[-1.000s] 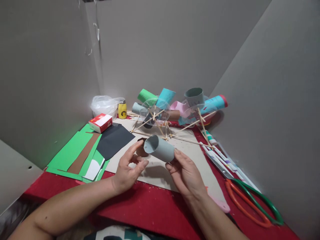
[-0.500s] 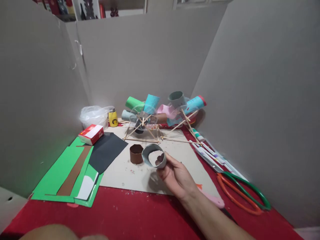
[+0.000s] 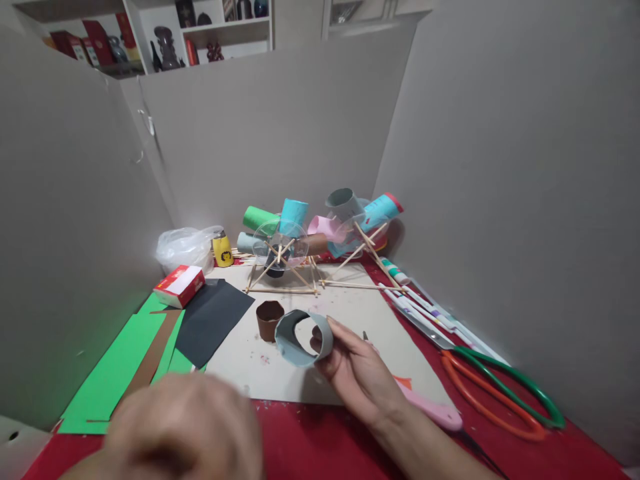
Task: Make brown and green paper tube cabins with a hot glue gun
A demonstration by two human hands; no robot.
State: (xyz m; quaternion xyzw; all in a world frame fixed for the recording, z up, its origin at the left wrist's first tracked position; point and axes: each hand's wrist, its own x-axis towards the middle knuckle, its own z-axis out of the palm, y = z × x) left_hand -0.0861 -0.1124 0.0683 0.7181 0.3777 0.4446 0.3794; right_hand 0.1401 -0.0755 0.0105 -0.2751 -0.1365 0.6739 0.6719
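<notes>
The right hand [image 3: 359,377] pinches a gray tube [image 3: 288,343] near the brown ring [image 3: 269,328], and the left hand [image 3: 185,423] in front of the ring has fingers too blurry to tell.

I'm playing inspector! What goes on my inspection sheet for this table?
Surface: red cover with a beige board; small scraps scattered.
Craft pieces: grey-blue tube, tilted; brown ring standing on the board; stick-and-disc model behind.
Clutter: green sheets, black sheet and red-and-white box on the left; markers and scissors on the right.
Hands: right hand grips the grey-blue tube; left hand blurred, can't tell if it holds anything.
Cables: what looks like a dark cord by the pink handle.
Surroundings: grey panels; shelves beyond.
</notes>
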